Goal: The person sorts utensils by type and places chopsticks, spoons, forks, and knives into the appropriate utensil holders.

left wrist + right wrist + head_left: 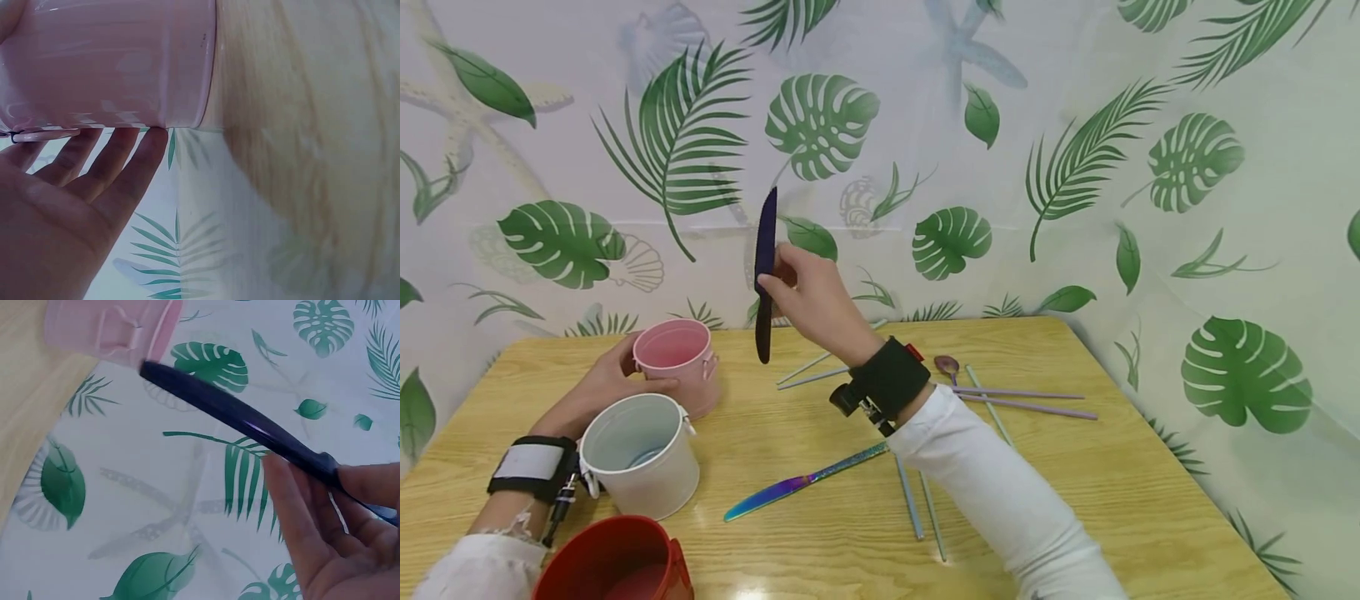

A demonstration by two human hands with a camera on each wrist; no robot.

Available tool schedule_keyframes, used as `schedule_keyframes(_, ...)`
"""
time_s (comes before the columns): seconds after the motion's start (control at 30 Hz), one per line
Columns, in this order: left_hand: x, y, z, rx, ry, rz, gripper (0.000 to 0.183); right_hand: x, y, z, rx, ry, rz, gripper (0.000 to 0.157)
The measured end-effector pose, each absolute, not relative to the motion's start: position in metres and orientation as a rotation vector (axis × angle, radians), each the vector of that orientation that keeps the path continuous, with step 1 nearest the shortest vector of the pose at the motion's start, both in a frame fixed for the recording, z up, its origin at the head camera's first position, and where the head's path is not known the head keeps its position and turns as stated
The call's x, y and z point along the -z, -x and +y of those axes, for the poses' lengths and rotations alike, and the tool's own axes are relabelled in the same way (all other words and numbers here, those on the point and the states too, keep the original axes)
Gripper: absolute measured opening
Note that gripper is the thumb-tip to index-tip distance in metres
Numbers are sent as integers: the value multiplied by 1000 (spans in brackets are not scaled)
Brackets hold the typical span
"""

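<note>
High over the table, my right hand (816, 292) pinches a dark purple table knife (765, 250) between thumb and fingers. The knife stands nearly upright, its blade up and its handle end down. In the right wrist view the handle of the knife (231, 415) points toward the pink bucket (112, 328). At the table's left, my left hand (598, 385) holds the pink bucket (688, 383) by its side, thumb in front and fingers round the back. The left wrist view has the fingertips (153, 140) against the wall of the pink bucket (112, 69), which stands upright.
A white bucket (658, 479) and a red bucket (602, 550) stand nearer me on the left. A rainbow-coloured knife (808, 481) lies mid-table. Purple chopsticks (1037, 407), a small spoon (947, 365) and several blue and green chopsticks lie under and around the right arm.
</note>
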State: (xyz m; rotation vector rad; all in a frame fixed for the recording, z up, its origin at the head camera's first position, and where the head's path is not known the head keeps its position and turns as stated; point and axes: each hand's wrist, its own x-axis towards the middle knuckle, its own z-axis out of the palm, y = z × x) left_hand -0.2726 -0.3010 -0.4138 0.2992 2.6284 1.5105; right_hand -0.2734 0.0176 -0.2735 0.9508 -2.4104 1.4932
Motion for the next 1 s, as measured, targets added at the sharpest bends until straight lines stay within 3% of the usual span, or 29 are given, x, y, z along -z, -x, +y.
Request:
schedule_keyframes(0.37,415,276,-304,-1498,-298,2636,96,266,271,-6,-1572,-1002,-2006,5)
schedule_keyframes(1.0,416,273,-302,-1503,-309,2618,91,305,277,-43,-1481,-1085,-2101,5)
